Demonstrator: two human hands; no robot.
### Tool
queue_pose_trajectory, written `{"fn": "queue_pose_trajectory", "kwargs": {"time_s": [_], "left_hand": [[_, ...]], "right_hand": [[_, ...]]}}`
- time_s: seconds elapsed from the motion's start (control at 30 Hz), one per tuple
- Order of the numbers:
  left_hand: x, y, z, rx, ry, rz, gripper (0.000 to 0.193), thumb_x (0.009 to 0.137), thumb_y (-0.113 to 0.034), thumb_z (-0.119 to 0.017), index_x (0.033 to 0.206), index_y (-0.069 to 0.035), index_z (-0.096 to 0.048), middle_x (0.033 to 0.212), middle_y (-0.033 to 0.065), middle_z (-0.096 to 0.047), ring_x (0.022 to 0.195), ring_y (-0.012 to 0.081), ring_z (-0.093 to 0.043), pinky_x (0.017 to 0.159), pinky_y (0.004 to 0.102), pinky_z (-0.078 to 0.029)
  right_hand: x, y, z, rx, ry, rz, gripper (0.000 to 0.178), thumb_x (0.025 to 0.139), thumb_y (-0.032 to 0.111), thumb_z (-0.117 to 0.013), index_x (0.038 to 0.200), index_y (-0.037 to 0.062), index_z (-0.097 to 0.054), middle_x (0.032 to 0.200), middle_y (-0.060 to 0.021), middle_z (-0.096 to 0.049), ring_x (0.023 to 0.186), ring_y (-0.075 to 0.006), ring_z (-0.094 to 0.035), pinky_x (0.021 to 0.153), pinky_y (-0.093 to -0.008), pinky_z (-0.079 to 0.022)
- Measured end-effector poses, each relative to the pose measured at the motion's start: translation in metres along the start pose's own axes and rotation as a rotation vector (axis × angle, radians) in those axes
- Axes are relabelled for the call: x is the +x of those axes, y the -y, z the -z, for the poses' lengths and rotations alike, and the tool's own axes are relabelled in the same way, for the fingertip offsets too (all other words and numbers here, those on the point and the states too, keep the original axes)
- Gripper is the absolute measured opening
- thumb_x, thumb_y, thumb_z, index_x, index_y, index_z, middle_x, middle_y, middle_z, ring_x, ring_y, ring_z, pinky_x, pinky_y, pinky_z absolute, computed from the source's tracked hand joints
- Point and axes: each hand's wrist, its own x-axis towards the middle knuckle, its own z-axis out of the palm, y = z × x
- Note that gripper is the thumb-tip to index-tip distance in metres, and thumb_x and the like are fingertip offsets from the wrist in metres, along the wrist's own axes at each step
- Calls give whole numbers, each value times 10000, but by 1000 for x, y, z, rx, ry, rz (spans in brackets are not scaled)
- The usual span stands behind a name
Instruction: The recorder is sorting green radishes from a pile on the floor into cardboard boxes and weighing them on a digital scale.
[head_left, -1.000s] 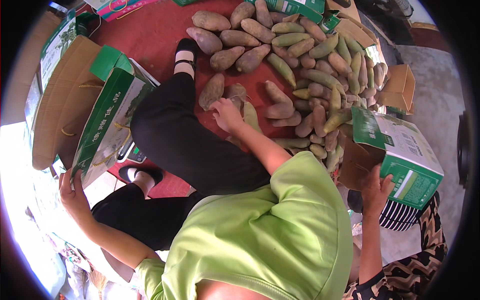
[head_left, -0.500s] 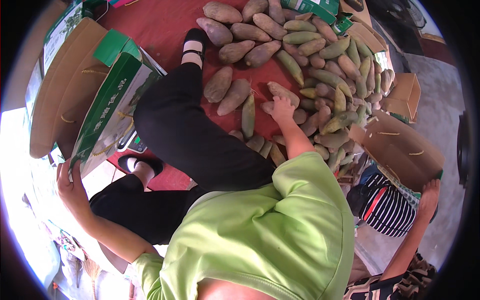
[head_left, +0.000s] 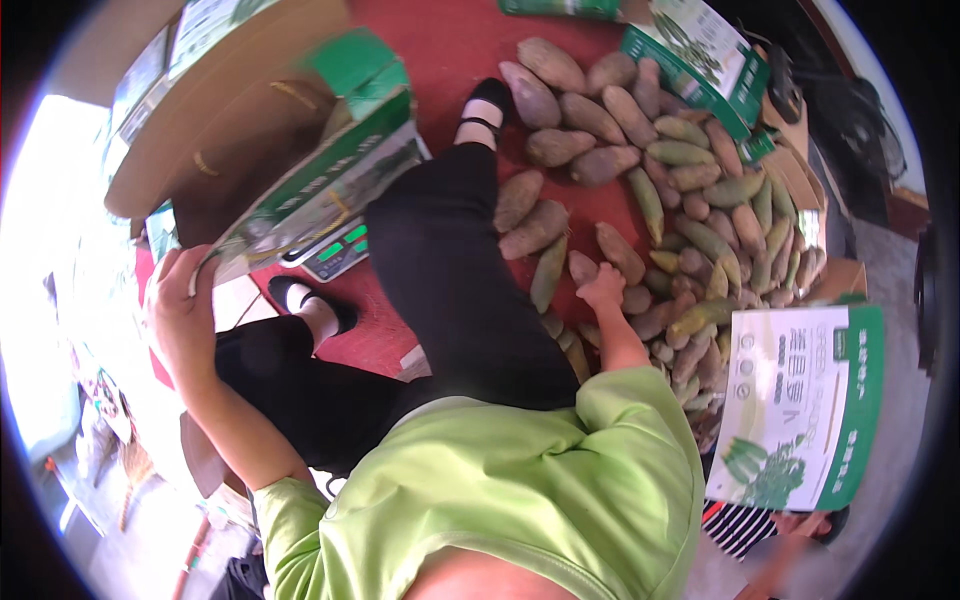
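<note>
At the left, my left hand (head_left: 182,300) is closed on the rim of a large green-and-white carton (head_left: 335,180), whose brown inside shows. My right hand (head_left: 602,288) reaches down to the red floor with its fingers bent around the end of a small, soil-covered radish (head_left: 581,267). A longer brownish radish (head_left: 620,252) lies just beyond that hand. To its left a green radish (head_left: 549,274) and two muddy ones lie together. A big heap of radishes (head_left: 715,240), green and earth-brown, spreads to the right.
A digital scale (head_left: 338,252) with lit green displays sits beside the carton. At the right another person holds up a printed white-and-green carton (head_left: 800,410). More cartons (head_left: 700,60) stand at the far right. My legs stretch over the red floor covering (head_left: 430,40).
My view has swung left, so things sit further right. My right hand stays at the small radish, its fingers more bent. The other person's carton has turned, showing its printed side.
</note>
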Motion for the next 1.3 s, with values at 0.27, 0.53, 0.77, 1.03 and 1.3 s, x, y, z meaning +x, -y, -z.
{"fn": "queue_pose_trajectory", "kwargs": {"time_s": [0.27,0.53,0.77,1.03,1.3], "left_hand": [[-1,-2,3,-53,-2,-46,93,804,-94,-634,852,-20,-663,753,107,-580,768,302,-575,693,391,-443],[-5,3,5,-36,-25,-99,67,793,-102,-623,819,-49,-656,752,86,-569,784,284,-578,707,391,-440],[-4,9,1,-7,-34,-109,76,782,-126,-648,814,-58,-657,734,69,-571,767,275,-589,679,392,-450],[-3,3,3,-9,2,-44,96,805,-136,-646,863,-61,-655,770,95,-573,770,310,-577,670,395,-447],[-2,7,1,-54,24,-30,115,833,-135,-632,904,-46,-649,803,102,-594,761,320,-585,669,372,-452]], "right_hand": [[5,47,39,921,-156,326,779,564,107,-812,1258,-11,-479,1211,-136,-544,1093,-245,-543,920,-360,-444],[-118,186,232,1152,-317,1096,678,640,55,-782,1244,-16,-482,1169,-108,-567,1070,-198,-547,928,-333,-441],[-195,280,275,752,-550,1598,536,725,45,-756,1213,19,-536,1137,-91,-597,996,-158,-596,837,-294,-500],[-194,295,250,724,-680,1665,369,699,30,-702,1055,31,-607,1011,-132,-603,978,-308,-556,863,-370,-455],[-39,176,183,954,-377,969,257,814,134,-679,1033,3,-646,969,-110,-676,902,-172,-639,789,-290,-499]]}}
